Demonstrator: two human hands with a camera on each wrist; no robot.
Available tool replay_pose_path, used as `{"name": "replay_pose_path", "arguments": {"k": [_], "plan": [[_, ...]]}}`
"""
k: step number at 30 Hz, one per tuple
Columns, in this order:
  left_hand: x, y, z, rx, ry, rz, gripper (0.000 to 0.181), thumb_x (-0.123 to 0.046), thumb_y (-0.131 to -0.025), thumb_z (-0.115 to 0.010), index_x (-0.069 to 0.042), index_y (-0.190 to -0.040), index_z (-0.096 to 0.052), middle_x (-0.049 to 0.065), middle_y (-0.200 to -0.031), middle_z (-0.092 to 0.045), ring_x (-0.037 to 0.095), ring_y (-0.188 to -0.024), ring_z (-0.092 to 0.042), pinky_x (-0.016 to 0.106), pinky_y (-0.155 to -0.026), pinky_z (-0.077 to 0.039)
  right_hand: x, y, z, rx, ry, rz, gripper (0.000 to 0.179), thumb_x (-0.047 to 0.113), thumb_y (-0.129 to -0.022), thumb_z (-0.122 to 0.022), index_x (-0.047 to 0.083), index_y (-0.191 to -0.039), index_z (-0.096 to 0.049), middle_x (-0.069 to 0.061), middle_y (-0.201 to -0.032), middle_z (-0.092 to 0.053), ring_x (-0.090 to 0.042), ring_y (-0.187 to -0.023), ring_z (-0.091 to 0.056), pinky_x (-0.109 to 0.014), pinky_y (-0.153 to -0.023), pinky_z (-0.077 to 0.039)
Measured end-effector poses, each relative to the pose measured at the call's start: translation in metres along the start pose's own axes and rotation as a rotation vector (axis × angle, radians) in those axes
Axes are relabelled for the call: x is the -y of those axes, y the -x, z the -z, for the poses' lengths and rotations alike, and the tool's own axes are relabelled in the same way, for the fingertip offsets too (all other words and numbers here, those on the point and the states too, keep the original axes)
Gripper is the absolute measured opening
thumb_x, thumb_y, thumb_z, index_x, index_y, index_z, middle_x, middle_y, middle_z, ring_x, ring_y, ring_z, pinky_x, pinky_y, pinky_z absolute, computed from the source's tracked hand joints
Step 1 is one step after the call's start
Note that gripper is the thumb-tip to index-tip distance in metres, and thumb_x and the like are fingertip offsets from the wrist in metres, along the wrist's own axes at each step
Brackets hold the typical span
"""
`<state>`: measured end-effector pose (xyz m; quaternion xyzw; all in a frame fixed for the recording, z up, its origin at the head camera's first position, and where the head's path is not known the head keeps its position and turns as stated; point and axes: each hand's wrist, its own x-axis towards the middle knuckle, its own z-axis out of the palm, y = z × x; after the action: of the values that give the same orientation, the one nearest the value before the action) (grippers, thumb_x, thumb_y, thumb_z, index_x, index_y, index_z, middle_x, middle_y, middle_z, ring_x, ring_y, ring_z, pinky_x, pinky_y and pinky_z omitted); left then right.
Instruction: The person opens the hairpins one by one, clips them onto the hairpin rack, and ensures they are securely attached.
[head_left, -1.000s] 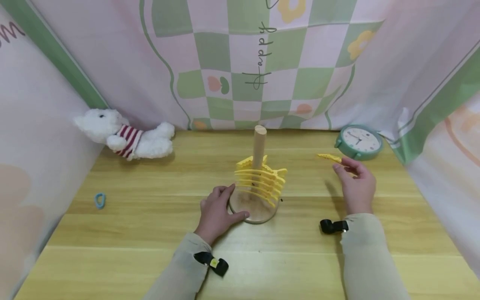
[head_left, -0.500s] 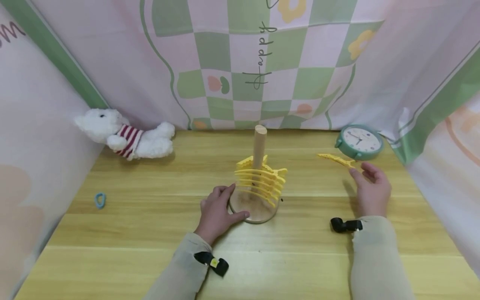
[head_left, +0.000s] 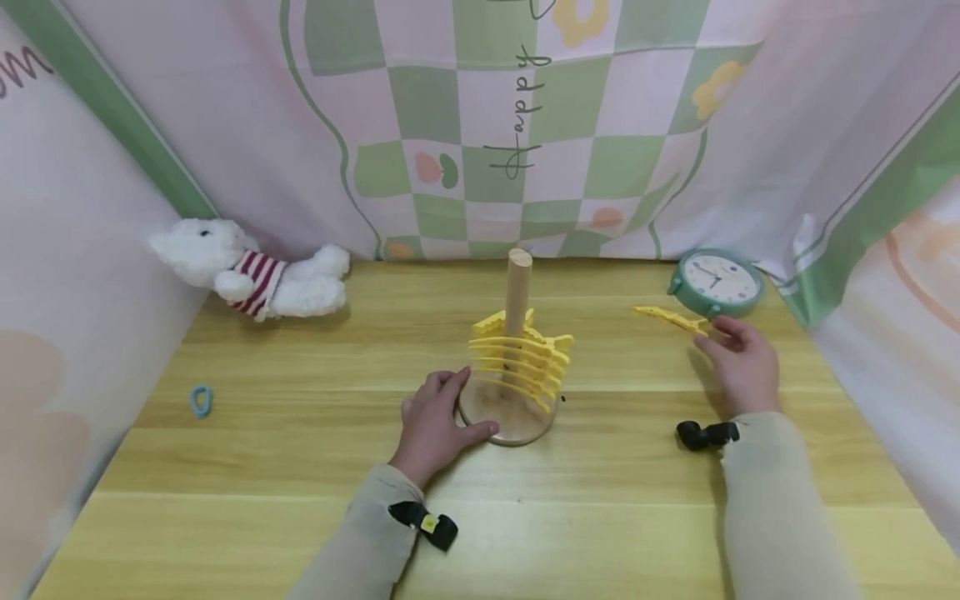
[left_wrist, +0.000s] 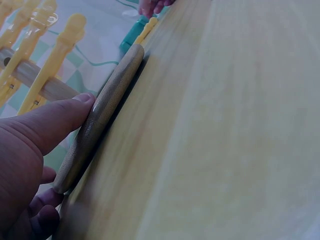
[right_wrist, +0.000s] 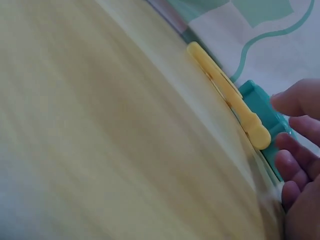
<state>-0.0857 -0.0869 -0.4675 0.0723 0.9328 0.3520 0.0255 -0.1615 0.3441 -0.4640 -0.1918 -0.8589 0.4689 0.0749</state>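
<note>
A wooden stand (head_left: pixel 517 287) with a round base stands upright mid-table. Several yellow plastic clips (head_left: pixel 562 343), long and slim, are stacked along its post. My left hand (head_left: pixel 430 427) holds the base's rim; in the left wrist view its thumb presses on the top of the disc and the other fingers lie at the edge. One more yellow clip (right_wrist: pixel 227 92) lies on the table to the right. My right hand (head_left: pixel 748 367) hovers at that clip's near end, thumb and fingers spread apart and loosely bent, with nothing pinched between them.
A green alarm clock (head_left: pixel 716 283) lies just behind the right hand. At the back left rests a white plush toy (head_left: pixel 300 287) in a striped top. A small blue ring (head_left: pixel 201 402) sits on the left. Patterned cloth (head_left: pixel 427 100) surrounds the table.
My right hand has moved right, off the single clip's near end, showing more of the clip, which stays in place. The left hand keeps its hold on the stand's base.
</note>
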Motion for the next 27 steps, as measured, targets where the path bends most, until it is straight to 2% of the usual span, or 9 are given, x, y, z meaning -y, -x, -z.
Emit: {"name": "replay_pose_path", "arguments": {"k": [2,5,9,11,14,18,27], "plan": [[0.0,0.0,0.0,-0.003,0.002,-0.001,0.093,-0.055,-0.076,-0.083,-0.015,-0.151,-0.046,0.011,-0.141,-0.048,0.03,-0.126,-0.05,0.05,-0.095,-0.028,0.0,-0.003,0.003,0.033,0.054,0.041,0.062,0.035,-0.096,-0.068,0.008,-0.148,-0.049,-0.015,-0.135,-0.055,-0.003,-0.099,-0.05,-0.014,-0.077,-0.042],[0.001,0.0,0.0,0.0,-0.003,0.004,0.094,-0.056,-0.076,-0.083,-0.016,-0.152,-0.046,0.011,-0.142,-0.048,0.03,-0.126,-0.05,0.049,-0.095,-0.028,0.0,-0.008,0.007,0.095,0.138,0.103,0.063,0.034,-0.097,-0.066,0.006,-0.149,-0.047,-0.018,-0.134,-0.055,-0.009,-0.099,-0.051,-0.019,-0.077,-0.042],[0.001,0.0,-0.001,0.005,-0.005,0.008,0.094,-0.057,-0.076,-0.082,-0.017,-0.152,-0.045,0.01,-0.142,-0.048,0.031,-0.125,-0.05,0.048,-0.094,-0.028,0.0,-0.015,0.013,0.195,0.194,0.146,0.067,0.037,-0.098,-0.064,0.004,-0.152,-0.04,-0.024,-0.142,-0.05,-0.029,-0.114,-0.052,-0.041,-0.093,-0.043],[0.002,-0.001,-0.001,0.006,-0.004,0.01,0.094,-0.057,-0.076,-0.082,-0.017,-0.152,-0.045,0.01,-0.142,-0.048,0.03,-0.125,-0.05,0.048,-0.095,-0.028,-0.001,-0.02,0.015,0.235,0.216,0.161,0.07,0.039,-0.098,-0.063,0.002,-0.152,-0.039,-0.026,-0.144,-0.048,-0.038,-0.122,-0.049,-0.054,-0.1,-0.038],[0.001,-0.001,-0.002,0.008,-0.002,0.013,0.093,-0.057,-0.076,-0.082,-0.018,-0.152,-0.045,0.009,-0.142,-0.048,0.03,-0.125,-0.05,0.048,-0.095,-0.027,0.0,-0.025,0.019,0.279,0.243,0.182,0.071,0.038,-0.098,-0.064,-0.002,-0.151,-0.037,-0.029,-0.143,-0.046,-0.046,-0.125,-0.046,-0.065,-0.103,-0.031],[0.001,-0.001,-0.002,0.005,0.001,0.009,0.094,-0.056,-0.075,-0.083,-0.017,-0.152,-0.045,0.01,-0.142,-0.048,0.029,-0.126,-0.05,0.048,-0.095,-0.028,0.001,-0.029,0.021,0.304,0.272,0.198,0.069,0.035,-0.097,-0.065,-0.005,-0.148,-0.04,-0.031,-0.14,-0.047,-0.047,-0.123,-0.046,-0.065,-0.103,-0.03],[0.0,0.0,-0.001,0.001,0.002,0.006,0.093,-0.056,-0.076,-0.083,-0.016,-0.152,-0.046,0.011,-0.141,-0.048,0.03,-0.126,-0.051,0.05,-0.096,-0.028,0.003,-0.027,0.019,0.3,0.313,0.207,0.065,0.029,-0.096,-0.067,-0.007,-0.144,-0.044,-0.035,-0.141,-0.046,-0.052,-0.124,-0.044,-0.066,-0.101,-0.03]]}}
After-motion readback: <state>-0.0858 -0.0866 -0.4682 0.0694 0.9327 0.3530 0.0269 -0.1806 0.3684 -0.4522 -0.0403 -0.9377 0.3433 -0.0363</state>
